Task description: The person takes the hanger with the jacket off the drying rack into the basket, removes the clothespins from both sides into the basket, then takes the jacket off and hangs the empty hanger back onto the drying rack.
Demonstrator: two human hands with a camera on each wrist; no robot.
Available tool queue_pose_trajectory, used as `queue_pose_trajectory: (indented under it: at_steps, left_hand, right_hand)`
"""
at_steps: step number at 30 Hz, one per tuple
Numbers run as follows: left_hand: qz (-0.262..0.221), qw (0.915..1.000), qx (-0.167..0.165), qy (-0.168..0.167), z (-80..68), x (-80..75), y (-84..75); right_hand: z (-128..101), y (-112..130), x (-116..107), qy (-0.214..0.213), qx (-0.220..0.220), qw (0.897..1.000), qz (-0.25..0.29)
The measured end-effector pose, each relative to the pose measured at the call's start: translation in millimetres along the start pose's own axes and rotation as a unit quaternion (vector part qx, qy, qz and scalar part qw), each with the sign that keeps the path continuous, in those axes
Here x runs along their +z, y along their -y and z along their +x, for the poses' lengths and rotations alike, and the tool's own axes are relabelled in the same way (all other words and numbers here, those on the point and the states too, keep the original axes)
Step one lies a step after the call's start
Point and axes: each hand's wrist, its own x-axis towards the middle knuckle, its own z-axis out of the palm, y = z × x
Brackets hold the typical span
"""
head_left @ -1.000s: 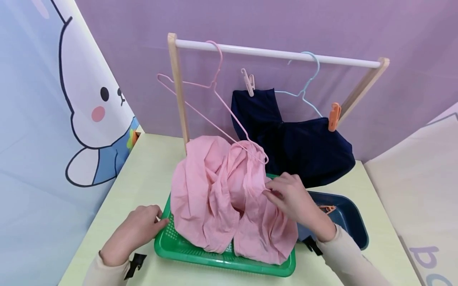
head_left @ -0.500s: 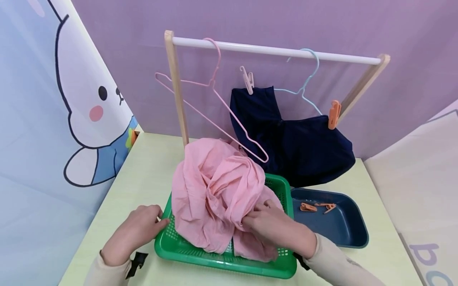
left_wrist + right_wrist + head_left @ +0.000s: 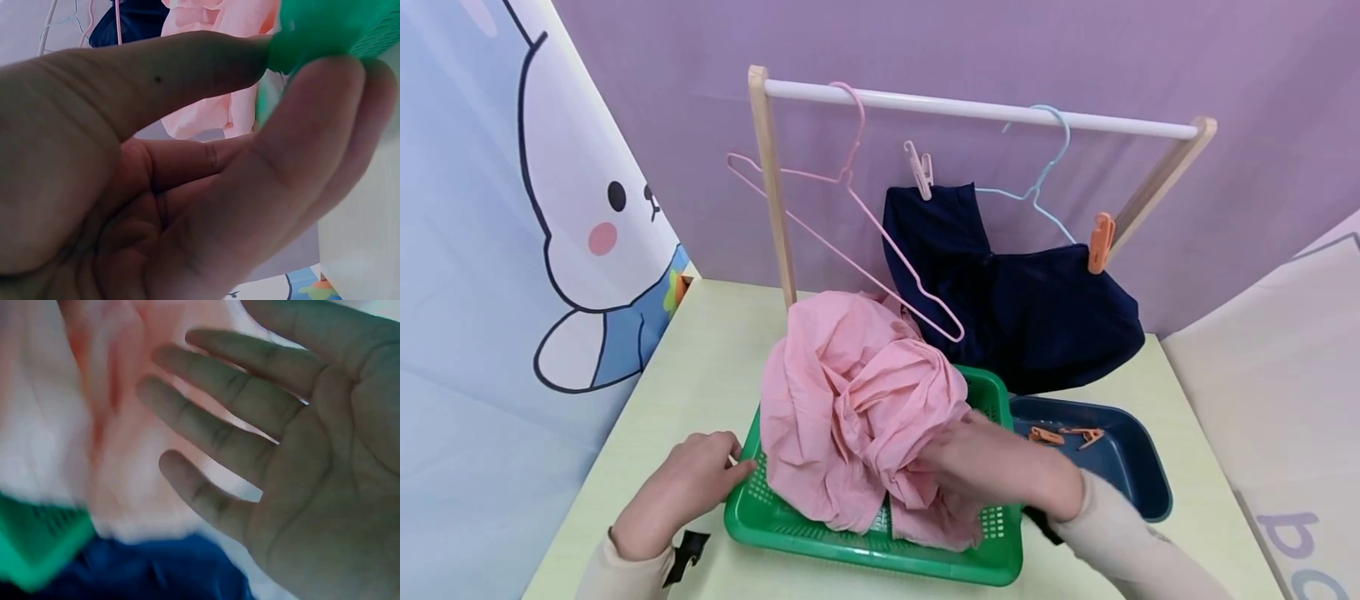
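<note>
A pink zip jacket (image 3: 850, 392) lies bunched in a green plastic basket (image 3: 850, 546), covering most of its inside. My left hand (image 3: 688, 483) pinches the basket's left rim between thumb and fingers; the left wrist view shows the thumb (image 3: 206, 62) against the green edge. My right hand (image 3: 973, 454), blurred, is at the right side of the jacket, its fingertips hidden by cloth in the head view. In the right wrist view the fingers (image 3: 212, 428) are spread and straight in front of the pink cloth, with nothing gripped.
Behind stands a wooden rack with a white rod (image 3: 925, 106). A bare pink hanger (image 3: 850, 179) hangs over the jacket. Dark navy cloth (image 3: 1022, 317) hangs by clothespins from a light blue hanger (image 3: 1037, 187). A dark blue tray (image 3: 1138, 467) holds orange clothespins (image 3: 1081, 435).
My right hand has moved down and left from the jacket's right part, which is now folded in toward the middle. Basket and tray corners have come into sight. My left hand has stayed put.
</note>
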Motion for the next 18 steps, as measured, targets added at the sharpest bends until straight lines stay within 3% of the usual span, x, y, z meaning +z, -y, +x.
queue_pose_trajectory:
  at_steps: [3,6,9,12,18]
  left_hand:
    - [0.003,1.0000,0.001,0.002,0.3,0.5,0.5]
    - [0.002,1.0000,0.002,0.001,-0.5,0.2,0.8]
    - [0.000,1.0000,0.003,-0.002,-1.4,0.4,0.8]
    - [-0.006,1.0000,0.000,-0.004,-2.1,0.7,0.9]
    - [-0.017,0.9998,-0.004,-0.005,-4.0,1.1,0.5]
  right_hand:
    - [-10,-21,-19,-0.090,0.015,0.996,0.005]
    - [-9,-49,-28,-0.180,0.038,0.983,-0.001]
    - [2,-76,-29,-0.224,0.059,0.973,0.008]
    - [19,-98,-25,-0.221,0.070,0.971,0.054]
    - [58,-120,-23,-0.158,0.047,0.969,0.186]
